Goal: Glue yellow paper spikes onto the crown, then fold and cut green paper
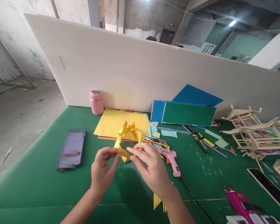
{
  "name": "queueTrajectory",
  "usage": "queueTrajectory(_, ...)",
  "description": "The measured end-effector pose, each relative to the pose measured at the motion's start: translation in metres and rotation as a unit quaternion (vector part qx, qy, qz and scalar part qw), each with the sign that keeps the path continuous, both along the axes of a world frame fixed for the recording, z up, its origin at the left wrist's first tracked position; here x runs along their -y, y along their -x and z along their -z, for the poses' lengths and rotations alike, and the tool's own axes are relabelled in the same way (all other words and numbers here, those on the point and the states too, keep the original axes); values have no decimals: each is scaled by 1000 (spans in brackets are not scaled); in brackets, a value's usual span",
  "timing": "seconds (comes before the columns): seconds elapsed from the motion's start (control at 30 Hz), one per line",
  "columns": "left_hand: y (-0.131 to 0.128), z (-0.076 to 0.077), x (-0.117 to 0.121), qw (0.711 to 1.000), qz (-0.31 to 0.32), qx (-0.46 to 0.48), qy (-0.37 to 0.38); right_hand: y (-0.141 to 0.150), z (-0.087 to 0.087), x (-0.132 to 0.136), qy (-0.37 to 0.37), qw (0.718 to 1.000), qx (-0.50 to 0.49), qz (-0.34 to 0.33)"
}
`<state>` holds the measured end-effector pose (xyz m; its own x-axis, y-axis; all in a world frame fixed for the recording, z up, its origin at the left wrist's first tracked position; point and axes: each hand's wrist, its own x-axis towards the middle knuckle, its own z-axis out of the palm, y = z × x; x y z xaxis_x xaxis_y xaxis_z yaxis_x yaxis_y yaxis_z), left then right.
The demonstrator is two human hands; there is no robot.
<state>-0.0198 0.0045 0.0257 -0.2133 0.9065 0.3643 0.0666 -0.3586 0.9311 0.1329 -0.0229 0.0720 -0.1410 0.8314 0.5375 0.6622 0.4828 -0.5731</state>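
Ring of folded yellow paper (pixel 129 127), pointed along its far edge, being held above the green table (pixel 44 183). Left hand (pixel 103 169): pinching the ring's near side between thumb and fingers. Right hand (pixel 149 168): thumb and fingers spread at the ring's right side; whether they are gripping it, cannot tell. Stack of yellow paper sheets (pixel 114 119): lying behind the ring. Pink glue gun (pixel 175 163): resting just beside the right hand. Folded yellow paper pieces (pixel 157 201): lying by the right forearm. Pink lidded bottle (pixel 97 104): standing beside the sheets.
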Motion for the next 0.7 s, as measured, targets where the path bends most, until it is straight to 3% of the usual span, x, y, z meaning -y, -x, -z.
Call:
queueTrajectory(0.3, -1, 0, 5, 999, 33, -2, 40, 14, 0, -13, 26, 999, -40, 6)
queueTrajectory(0.5, 3, -1, -4, 991, 57, -69, 98, 3, 9, -19, 18, 988, -118, 96)
queueTrajectory(0.6, 9, 1, -10, 961, 126, -170, 180, -2, 16, -23, 7, 982, -137, 128)
queueTrajectory(0.7, 14, 5, -15, 909, 172, -300, 232, -3, 20, -24, 18, 980, -144, 134)
